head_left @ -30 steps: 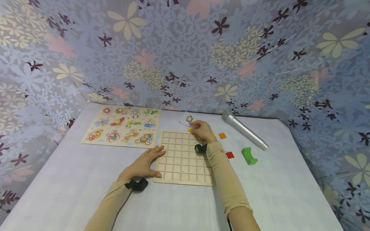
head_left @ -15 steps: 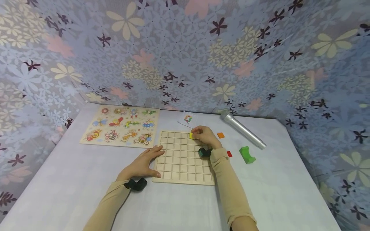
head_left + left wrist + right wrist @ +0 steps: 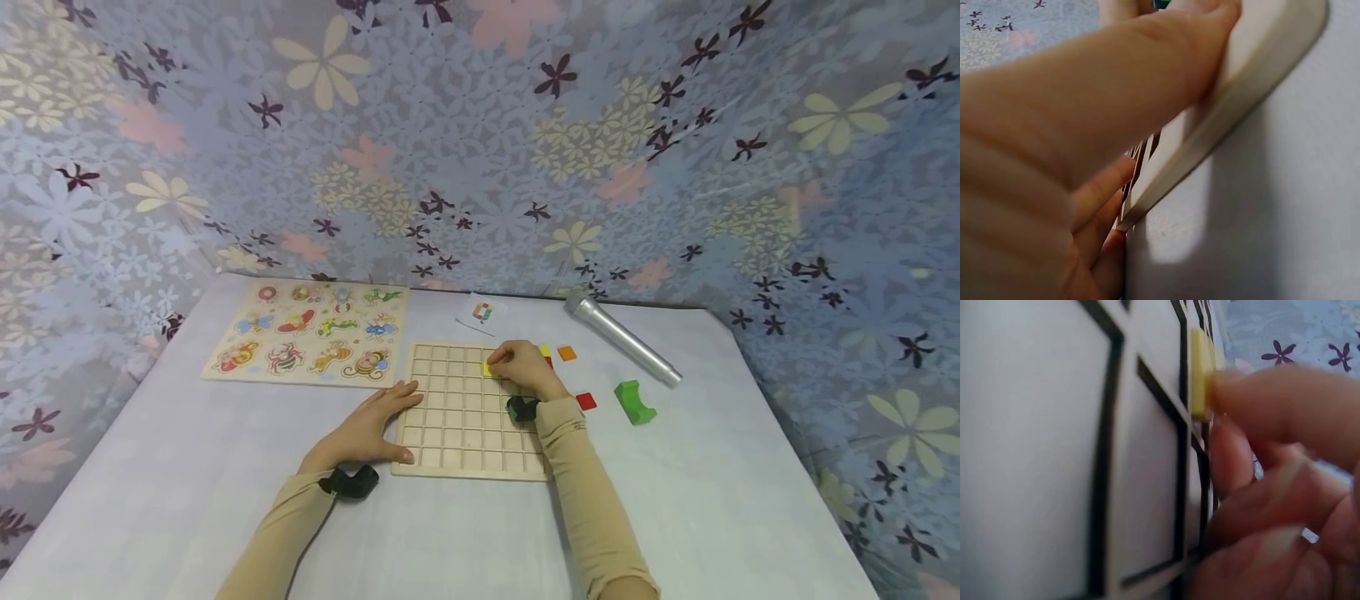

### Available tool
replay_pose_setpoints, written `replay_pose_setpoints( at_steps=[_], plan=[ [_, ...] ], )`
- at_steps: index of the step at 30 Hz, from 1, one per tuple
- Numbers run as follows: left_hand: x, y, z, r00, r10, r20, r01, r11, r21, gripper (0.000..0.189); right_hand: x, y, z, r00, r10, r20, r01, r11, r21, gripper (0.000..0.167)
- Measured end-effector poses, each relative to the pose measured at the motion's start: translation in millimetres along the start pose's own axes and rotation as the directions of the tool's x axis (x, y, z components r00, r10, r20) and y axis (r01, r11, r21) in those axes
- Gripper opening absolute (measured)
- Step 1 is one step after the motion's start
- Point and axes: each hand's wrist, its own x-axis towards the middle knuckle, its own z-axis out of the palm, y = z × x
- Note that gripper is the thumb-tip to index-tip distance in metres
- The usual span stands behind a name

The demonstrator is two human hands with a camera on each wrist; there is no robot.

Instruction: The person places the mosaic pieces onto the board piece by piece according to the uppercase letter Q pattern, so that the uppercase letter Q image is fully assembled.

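A pale wooden grid board (image 3: 457,433) lies flat on the table. My left hand (image 3: 366,425) rests along its left edge, fingers spread, with the thumb (image 3: 1166,56) on the near left corner in the left wrist view. Over the far part of the grid, my right hand (image 3: 525,367) holds a small yellow square tile (image 3: 489,369) between thumb and fingers. In the right wrist view the yellow tile (image 3: 1200,375) is at the grid's surface, the thumb against it and the other fingers curled below. Whether it sits fully inside a cell I cannot tell.
Right of the board lie an orange tile (image 3: 567,353), a red tile (image 3: 586,402), a yellow tile (image 3: 544,350) and a green arched block (image 3: 634,403). A silver microphone-shaped tube (image 3: 626,340) lies behind them. An insect picture puzzle (image 3: 307,333) and a pattern card (image 3: 483,312) are at the back.
My right hand has brought the yellow tile from the board's far edge a little nearer, onto the grid. My left hand has stayed at the board's left edge.
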Motion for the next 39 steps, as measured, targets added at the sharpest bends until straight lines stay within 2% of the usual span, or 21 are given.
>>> replay_pose_setpoints(
  at_steps=[5, 8, 10, 16, 21, 26, 29, 31, 35, 39],
  plan=[
    [-1.1, -1.0, 1.0, 1.000, -0.004, -0.004, 0.004, 1.000, -0.009, 0.094, -0.5, -1, 1, 1.000, -0.021, -0.019, 0.021, 0.999, -0.031, 0.009],
    [-0.7, -0.8, 1.4, 1.000, -0.008, -0.002, 0.008, 1.000, -0.006, 0.094, 0.7, 2, 2, 0.999, -0.035, -0.030, 0.036, 0.999, 0.031, 0.016],
    [-0.4, -0.5, 1.6, 1.000, -0.013, 0.001, 0.013, 1.000, -0.007, 0.094, 1.7, 5, 3, 0.999, -0.037, -0.027, 0.040, 0.993, 0.107, 0.021],
    [0.1, 1.1, 2.0, 1.000, -0.010, 0.005, 0.010, 1.000, -0.009, 0.094, 4.1, 9, 0, 0.999, -0.039, 0.021, 0.031, 0.957, 0.288, 0.033],
    [0.9, 1.4, 2.5, 1.000, -0.001, 0.004, 0.001, 1.000, -0.006, 0.094, 6.9, 10, -6, 0.997, -0.044, 0.058, 0.022, 0.943, 0.332, 0.042],
    [2.1, 1.5, 2.1, 1.000, 0.001, 0.001, -0.001, 1.000, -0.008, 0.094, 6.6, 12, -13, 0.997, -0.041, 0.064, 0.017, 0.941, 0.338, 0.050],
    [2.7, 2.2, 1.7, 1.000, 0.009, 0.003, -0.009, 1.000, -0.012, 0.094, 1.1, 15, -20, 0.999, -0.035, 0.019, 0.026, 0.936, 0.351, 0.049],
    [2.4, 2.0, 1.3, 1.000, 0.009, 0.003, -0.009, 1.000, -0.010, 0.094, -3.7, 21, -27, 0.999, -0.023, -0.047, 0.037, 0.941, 0.336, 0.048],
    [0.4, 0.5, 0.5, 1.000, 0.003, -0.008, -0.003, 1.000, -0.006, 0.093, -11.5, 38, -37, 0.978, 0.046, -0.202, 0.011, 0.963, 0.269, 0.044],
    [-1.2, -0.6, 1.5, 1.000, 0.006, -0.013, -0.006, 1.000, -0.008, 0.093, -16.0, 55, -39, 0.969, 0.091, -0.232, -0.032, 0.969, 0.244, 0.046]
  ],
)
